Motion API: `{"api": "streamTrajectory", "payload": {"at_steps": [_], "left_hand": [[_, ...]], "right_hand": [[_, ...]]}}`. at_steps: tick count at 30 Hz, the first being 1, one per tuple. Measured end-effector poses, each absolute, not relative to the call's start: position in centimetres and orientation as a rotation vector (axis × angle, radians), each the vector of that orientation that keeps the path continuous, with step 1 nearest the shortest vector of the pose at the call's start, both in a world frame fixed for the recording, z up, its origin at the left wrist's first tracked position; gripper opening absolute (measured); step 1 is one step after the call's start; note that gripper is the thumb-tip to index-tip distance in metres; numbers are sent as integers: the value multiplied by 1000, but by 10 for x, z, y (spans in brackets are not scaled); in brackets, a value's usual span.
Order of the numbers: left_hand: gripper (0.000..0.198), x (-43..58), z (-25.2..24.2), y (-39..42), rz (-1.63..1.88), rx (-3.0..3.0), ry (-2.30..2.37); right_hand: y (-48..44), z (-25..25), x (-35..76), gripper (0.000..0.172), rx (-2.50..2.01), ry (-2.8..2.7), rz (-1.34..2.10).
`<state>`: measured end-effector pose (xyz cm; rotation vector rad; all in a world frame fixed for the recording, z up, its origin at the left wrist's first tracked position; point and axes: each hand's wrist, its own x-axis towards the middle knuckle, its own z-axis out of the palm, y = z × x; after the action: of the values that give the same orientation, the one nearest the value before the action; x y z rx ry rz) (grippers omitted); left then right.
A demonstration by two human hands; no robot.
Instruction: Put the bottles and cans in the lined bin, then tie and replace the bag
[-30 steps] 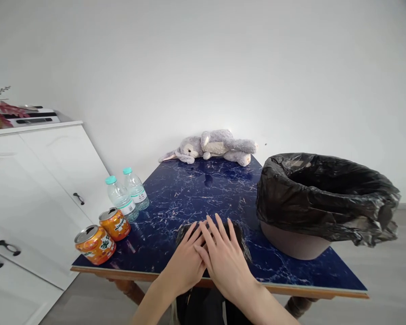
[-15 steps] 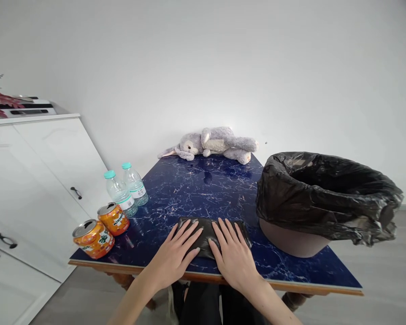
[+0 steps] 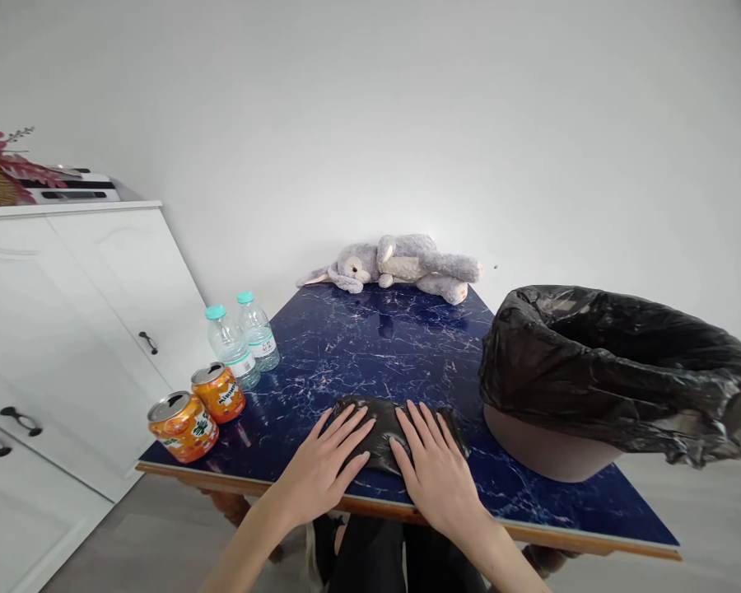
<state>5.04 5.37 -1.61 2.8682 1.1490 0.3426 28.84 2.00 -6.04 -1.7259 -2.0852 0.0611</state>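
Observation:
A folded black plastic bag (image 3: 379, 420) lies flat on the blue marbled table (image 3: 376, 346) near its front edge. My left hand (image 3: 324, 465) rests palm down on the bag's left part with fingers stretched out and spread. My right hand (image 3: 435, 469) lies palm down on the bag's right part, fingers also straight and apart. Neither hand holds anything. The two hands are side by side with a small gap between them.
A bin lined with a black bag (image 3: 598, 371) stands at the right of the table. Two orange cans (image 3: 198, 412) and two water bottles (image 3: 244, 338) sit at the left edge. A grey plush rabbit (image 3: 398, 263) lies at the far edge. A white cabinet (image 3: 55, 329) stands left.
My hands were overlapped on top of the bag; they have slid apart and now lie flat side by side on it. The view has shifted slightly.

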Motion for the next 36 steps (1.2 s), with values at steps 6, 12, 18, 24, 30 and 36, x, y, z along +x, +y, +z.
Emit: {"api": "streamTrajectory", "payload": {"at_steps": [6,12,18,24,30,36], "left_hand": [[55,50,-19,52,419,2872,1118],[57,48,-14,47,470,2800,1163],[56,48,-12,45,692,2603,1267],[52,48,-21,48,903,2301,1440],[50,48,-28,51,977,2258,1456],[47,48,-30,51,959,2300,1507]], "right_hand": [[20,-52,290,65,-1742,-2119,103],[-14,-50,268,68,-1629,-2127,76],[-41,-81,227,74,-1689,-2111,83],[-15,-62,229,70,-1794,-2115,58],[37,-38,260,63,-1929,-2142,13],[104,-47,299,59,-2034,-1978,47]]}}
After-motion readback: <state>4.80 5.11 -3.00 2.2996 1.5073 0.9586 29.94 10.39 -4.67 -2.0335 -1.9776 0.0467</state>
